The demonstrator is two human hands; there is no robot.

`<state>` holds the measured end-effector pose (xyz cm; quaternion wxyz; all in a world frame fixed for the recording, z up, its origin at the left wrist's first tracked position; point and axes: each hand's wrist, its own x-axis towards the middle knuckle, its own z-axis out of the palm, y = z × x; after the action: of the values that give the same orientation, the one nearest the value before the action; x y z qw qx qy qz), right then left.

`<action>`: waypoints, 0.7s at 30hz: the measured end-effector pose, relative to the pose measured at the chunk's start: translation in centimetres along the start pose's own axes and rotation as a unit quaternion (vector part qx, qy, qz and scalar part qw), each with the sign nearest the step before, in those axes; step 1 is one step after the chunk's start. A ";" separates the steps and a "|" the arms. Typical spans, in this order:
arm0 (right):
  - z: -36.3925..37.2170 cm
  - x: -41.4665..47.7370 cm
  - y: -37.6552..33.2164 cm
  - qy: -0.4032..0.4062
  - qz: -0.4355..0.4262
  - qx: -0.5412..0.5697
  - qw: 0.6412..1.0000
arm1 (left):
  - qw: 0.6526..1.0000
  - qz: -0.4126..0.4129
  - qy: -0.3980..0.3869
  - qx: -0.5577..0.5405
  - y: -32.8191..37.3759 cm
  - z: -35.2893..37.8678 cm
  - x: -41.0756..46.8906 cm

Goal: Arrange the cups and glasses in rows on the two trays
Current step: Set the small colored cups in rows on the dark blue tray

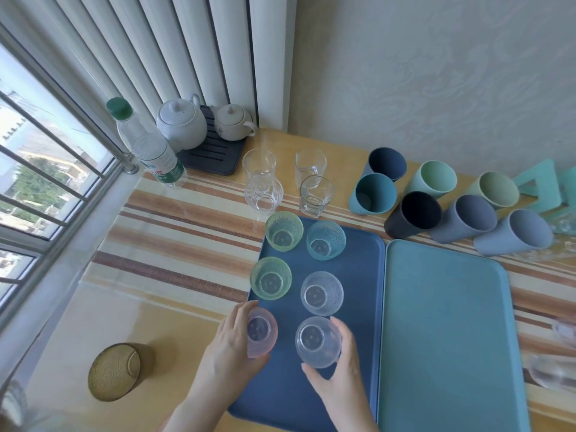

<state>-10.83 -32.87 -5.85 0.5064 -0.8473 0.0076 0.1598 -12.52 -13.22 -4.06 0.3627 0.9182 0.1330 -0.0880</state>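
A dark blue tray [358, 307] lies beside a teal tray [445, 322]. On the blue tray stand two columns of small textured glasses: two green ones [283, 231] [270, 281], a teal one [325, 240] and a clear one [321, 293]. My left hand [230, 347] grips a pink glass [261, 332] at the tray's near left. My right hand [336, 378] holds a clear glass [317, 342] beside it. Both glasses sit upright at the tray surface. The teal tray holds nothing.
Several clear glasses [263, 191] stand behind the blue tray and several blue and green cups [464, 219] behind the teal one. Two white teapots [182, 123] on a dark rack, a water bottle [149, 148], an amber glass [113, 371] near left, clear glassware [558, 369] at right edge.
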 end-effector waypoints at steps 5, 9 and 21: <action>0.0 0.1 0.2 -0.012 0.015 0.000 1.000 | 1.000 0.003 -0.002 0.009 0.1 -0.2 -0.2; 0.0 -0.6 0.8 -0.006 0.056 0.013 0.998 | 1.000 0.020 -0.002 0.015 -0.4 -1.1 -1.0; 2.7 -5.5 -1.4 -0.197 0.247 0.089 0.945 | 0.977 -0.147 0.126 0.091 -10.5 -9.2 -7.2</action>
<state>-16.49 -30.65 -4.26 0.5155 -0.7222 0.1304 0.4423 -22.00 -0.84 -2.34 0.2411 0.9213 0.3029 -0.0357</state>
